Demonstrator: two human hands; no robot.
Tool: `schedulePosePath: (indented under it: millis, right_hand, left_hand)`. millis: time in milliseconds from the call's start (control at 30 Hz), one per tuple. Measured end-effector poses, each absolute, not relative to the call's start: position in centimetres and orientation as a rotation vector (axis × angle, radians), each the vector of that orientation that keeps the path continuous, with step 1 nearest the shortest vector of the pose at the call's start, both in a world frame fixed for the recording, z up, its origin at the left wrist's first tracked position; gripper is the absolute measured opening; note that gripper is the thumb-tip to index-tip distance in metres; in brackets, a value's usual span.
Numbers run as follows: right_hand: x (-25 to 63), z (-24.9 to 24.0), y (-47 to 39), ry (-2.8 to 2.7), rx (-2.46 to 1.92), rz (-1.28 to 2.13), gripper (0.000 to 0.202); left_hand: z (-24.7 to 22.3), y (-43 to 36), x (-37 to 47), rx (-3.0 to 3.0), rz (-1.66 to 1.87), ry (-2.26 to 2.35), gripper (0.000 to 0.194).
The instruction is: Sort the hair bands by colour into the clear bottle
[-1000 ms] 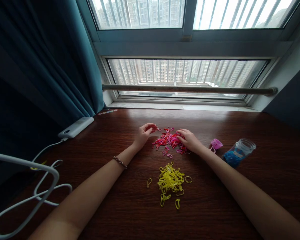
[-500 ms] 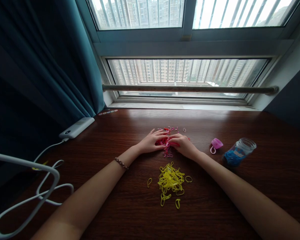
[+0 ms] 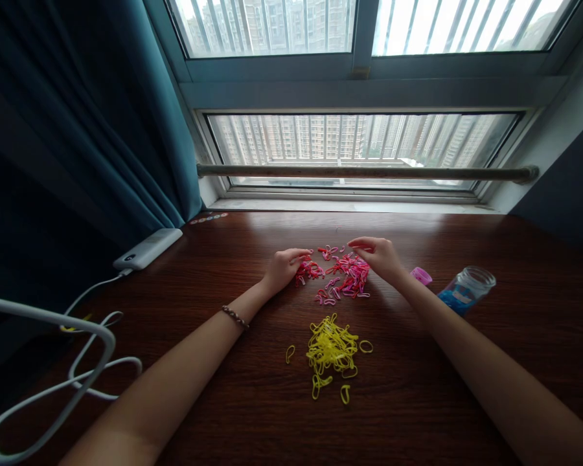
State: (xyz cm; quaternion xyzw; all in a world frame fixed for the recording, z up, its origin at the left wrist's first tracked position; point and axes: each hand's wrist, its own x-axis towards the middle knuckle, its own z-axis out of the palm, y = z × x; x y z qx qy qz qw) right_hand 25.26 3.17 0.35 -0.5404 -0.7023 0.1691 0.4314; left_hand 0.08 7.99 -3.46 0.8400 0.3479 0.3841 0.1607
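Note:
Small pink and red rubber bands (image 3: pixel 352 275) lie in a loose pile in the middle of the table. A smaller cluster of red and pink bands (image 3: pixel 311 269) sits to its left. My left hand (image 3: pixel 282 268) rests against that cluster, fingers stretched over its far side and thumb apart. At the pile's right far edge is my right hand (image 3: pixel 377 257), its fingers reaching left with a gap to the thumb and no band visible in them. Nearer to me is a heap of yellow rubber bands (image 3: pixel 331 349), with a few loose ones around it.
To the right, a clear jar (image 3: pixel 469 288) with blue contents lies tilted, partly hidden by my right forearm, beside a pink cap (image 3: pixel 422 276). A white power bank (image 3: pixel 148 249) with a white cable (image 3: pixel 97 336) lies on the left, near the blue curtain (image 3: pixel 170 149).
My hands have moved apart, the left one leftward and the right one rightward and away from me. The pink and red bands between them are now spread wider and uncovered.

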Motion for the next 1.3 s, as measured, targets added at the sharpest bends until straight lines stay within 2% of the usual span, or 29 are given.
schedulePosePath:
  millis: [100,267,300,433,500,733,967,1167,1300]
  right_hand:
    - [25.6,0.8,3.0,-1.915,-1.489,0.518,0.024]
    - [25.8,0.4,2.3,-2.272,-1.744,0.448,0.064]
    - [25.6,0.1,2.2,-2.312,-1.745,0.438,0.063]
    - [24.5,-0.7,2.4,-2.219,-1.622,0.437,0.025]
    - [24.0,-0.7,3.1,-2.08,-1.547,0.462,0.017]
    - [23.3,-0.2,10.8,-1.709,-1.674,0.51,0.019]
    - [22.5,-2.2,17.8,-1.582,-1.885,0.452,0.024]
    - [21.3,-2.3,18.0,-1.606,-1.858,0.494,0.013]
    - [20.2,-1.1,15.0,-1.657,-1.732,0.525,0.014]
  left_hand:
    - [-3.4,7.9,0.1,2.394,1.119,1.027,0.024]
    - [-2.8,7.1,0.3,2.439,1.205,1.086,0.02]
    - [-2.7,6.8,0.4,2.443,1.187,1.097,0.021]
    - [-2.4,6.1,0.6,2.43,1.073,1.105,0.028]
    - [-2.5,6.2,0.7,2.393,1.072,1.143,0.03]
    - [-2.8,7.7,0.3,2.132,1.195,1.408,0.036]
    - [-3.6,8.6,0.0,2.029,1.207,1.528,0.038]
    - [-3.8,8.8,0.0,2.09,1.139,1.552,0.037]
    - [-3.8,8.6,-0.1,2.173,1.142,1.6,0.034]
